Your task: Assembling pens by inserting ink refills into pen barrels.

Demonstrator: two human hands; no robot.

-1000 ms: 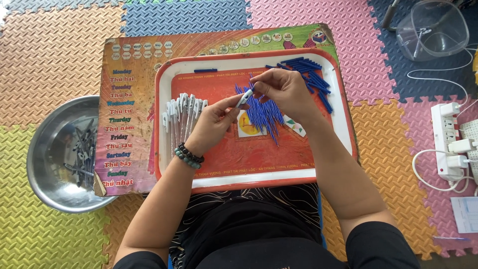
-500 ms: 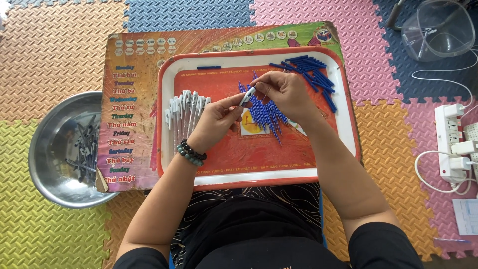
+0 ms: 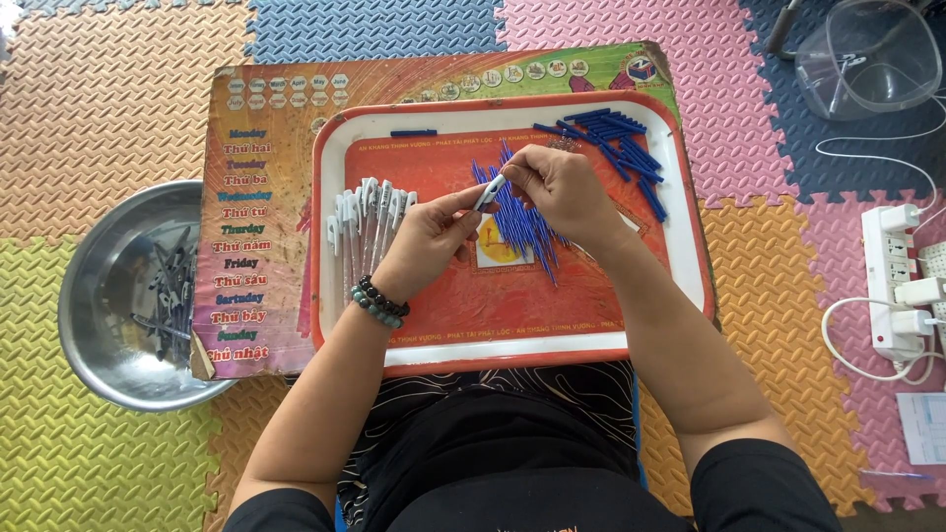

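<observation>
Over the red tray with a white rim [image 3: 690,286], my left hand [image 3: 426,236] pinches the lower end of a white pen barrel [image 3: 490,192]. My right hand [image 3: 557,187] grips its upper end with the fingertips. Under the right hand lies a loose pile of thin blue refills [image 3: 522,232]. A row of white pen barrels [image 3: 367,217] lies on the tray left of my left hand. More blue pen parts [image 3: 616,143] are heaped at the tray's far right. A beaded bracelet [image 3: 376,300] circles the left wrist.
The tray rests on a colourful printed board [image 3: 256,148] on foam floor mats. A steel bowl [image 3: 99,296] with dark pen parts sits left. A clear plastic container [image 3: 867,54] is at the far right, a white power strip [image 3: 902,286] with cables at the right.
The view has shifted slightly. Both hands stay over the tray's middle, working the white barrel between them; the barrel has tilted a little.
</observation>
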